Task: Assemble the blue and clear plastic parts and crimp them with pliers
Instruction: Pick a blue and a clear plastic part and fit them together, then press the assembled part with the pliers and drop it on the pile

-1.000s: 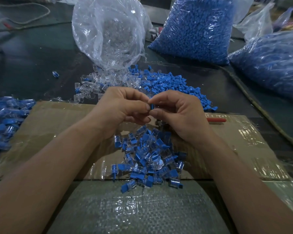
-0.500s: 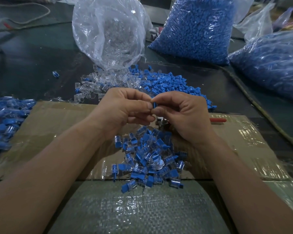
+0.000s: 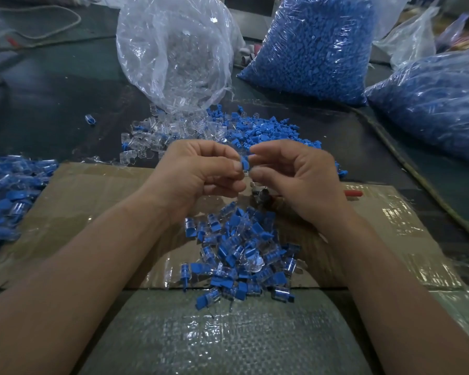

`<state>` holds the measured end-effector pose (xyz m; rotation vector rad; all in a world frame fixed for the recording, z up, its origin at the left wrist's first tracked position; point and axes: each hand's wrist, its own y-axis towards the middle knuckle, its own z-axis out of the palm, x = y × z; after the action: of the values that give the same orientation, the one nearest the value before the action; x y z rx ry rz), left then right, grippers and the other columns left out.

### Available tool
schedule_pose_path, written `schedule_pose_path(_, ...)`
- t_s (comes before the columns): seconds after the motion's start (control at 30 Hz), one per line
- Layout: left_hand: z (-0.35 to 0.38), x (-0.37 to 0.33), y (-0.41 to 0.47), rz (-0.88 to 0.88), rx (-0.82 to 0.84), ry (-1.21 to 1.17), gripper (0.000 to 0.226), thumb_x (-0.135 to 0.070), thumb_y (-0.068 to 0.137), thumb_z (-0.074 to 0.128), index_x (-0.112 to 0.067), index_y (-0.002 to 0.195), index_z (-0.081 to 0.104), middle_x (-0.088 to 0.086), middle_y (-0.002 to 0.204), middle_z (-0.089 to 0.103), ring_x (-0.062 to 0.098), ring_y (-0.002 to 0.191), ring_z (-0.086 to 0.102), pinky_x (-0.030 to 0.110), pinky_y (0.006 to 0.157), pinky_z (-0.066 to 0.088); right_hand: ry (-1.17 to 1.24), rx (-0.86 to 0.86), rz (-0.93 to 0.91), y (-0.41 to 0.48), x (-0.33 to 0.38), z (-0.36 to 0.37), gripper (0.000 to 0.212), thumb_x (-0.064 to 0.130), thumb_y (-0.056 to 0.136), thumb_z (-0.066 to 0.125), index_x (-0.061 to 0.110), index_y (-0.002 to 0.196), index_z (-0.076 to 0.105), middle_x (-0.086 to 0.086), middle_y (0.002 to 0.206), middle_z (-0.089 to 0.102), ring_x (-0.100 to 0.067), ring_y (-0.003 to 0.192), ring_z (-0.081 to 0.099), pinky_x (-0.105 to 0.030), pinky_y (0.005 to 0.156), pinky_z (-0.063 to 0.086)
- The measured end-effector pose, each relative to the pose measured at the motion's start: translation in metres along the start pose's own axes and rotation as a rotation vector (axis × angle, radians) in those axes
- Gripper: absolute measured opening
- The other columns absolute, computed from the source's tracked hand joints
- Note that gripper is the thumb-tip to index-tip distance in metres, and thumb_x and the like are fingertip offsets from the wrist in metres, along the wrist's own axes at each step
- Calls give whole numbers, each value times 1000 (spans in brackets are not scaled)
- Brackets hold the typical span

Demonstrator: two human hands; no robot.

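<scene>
the left hand [image 3: 201,171] pinches a small blue part [image 3: 244,163] between thumb and curled forefinger, above the far edge of the cardboard [image 3: 92,201]. the right hand [image 3: 298,177] is just beside it, thumb and forefinger curved toward the part; whether they grip it i cannot tell. a pile of assembled pieces [image 3: 241,255] lies below the hands. the pliers [image 3: 353,193] lie on the cardboard under the right hand, red handle showing. loose blue pieces [image 3: 271,131] and clear pieces [image 3: 149,139] lie beyond.
</scene>
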<state>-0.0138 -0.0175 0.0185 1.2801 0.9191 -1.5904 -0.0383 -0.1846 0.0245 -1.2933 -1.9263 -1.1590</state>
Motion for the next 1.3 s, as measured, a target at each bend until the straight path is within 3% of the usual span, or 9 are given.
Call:
schedule_pose_path(0.1,-4,0,2,9,-24,-16,7,-8,55,67,-10,62,65,7,58,66,17,50,65,21,48,52,-136,-2,120,3,-5,-19,29,17,74,71,38,88,59,19,85,62,6,82,62,-6,74,47)
schedule_pose_path(0.27,-6,-2,3,1,-36,-41,15,-7,56,66,-4,70,62,8,58,66,16,50,64,21,48,52,-363,204,369,1,-14,-56,25,37,66,75,39,86,60,19,92,62,9,82,55,-8,66,37)
schedule_pose_path(0.4,-7,-2,3,-5,-50,-53,17,-7,56,66,-4,72,61,7,58,66,16,50,64,21,48,52,-416,416,513,-2,-14,-65,64,58,38,71,42,99,56,24,96,54,10,84,48,-11,65,31)
schedule_pose_path(0.5,-7,-2,3,-8,-52,-50,18,-7,56,66,-4,73,61,7,58,66,16,50,65,21,48,53,-571,548,521,-1,-18,-60,84,55,42,75,39,118,46,21,101,40,2,89,41,-12,68,29)
schedule_pose_path(0.73,-7,0,4,-4,-52,-40,17,-8,57,66,-5,73,61,7,59,67,15,51,65,21,49,53,-616,440,478,0,-18,-57,61,43,50,84,36,103,54,21,92,48,2,83,45,-17,62,34)
schedule_pose_path(0.87,-8,1,5,-6,-56,-50,13,-7,57,66,-5,70,62,8,61,68,17,54,66,22,50,53,-677,342,410,3,-17,-50,39,38,62,74,30,99,63,18,77,52,0,72,48,-17,57,35)
schedule_pose_path(1.03,-7,2,4,12,-77,-54,14,-6,58,62,-4,71,59,8,60,67,17,56,67,22,51,53,-841,358,366,6,-18,-42,13,18,75,63,21,87,57,9,74,50,-6,67,43,-23,54,34)
schedule_pose_path(1.2,-3,3,4,39,-105,-57,16,-7,59,60,-3,75,57,5,59,67,16,55,66,21,52,53,-881,238,330,5,-21,-40,21,6,76,55,20,65,42,5,68,41,-8,61,36,-28,49,23)
schedule_pose_path(1.3,-3,3,4,61,-133,-79,16,-6,59,61,-5,75,57,5,59,67,17,56,67,23,53,55,-823,100,239,4,-18,-39,13,7,76,56,16,72,48,5,71,41,-15,65,39,-29,52,25)
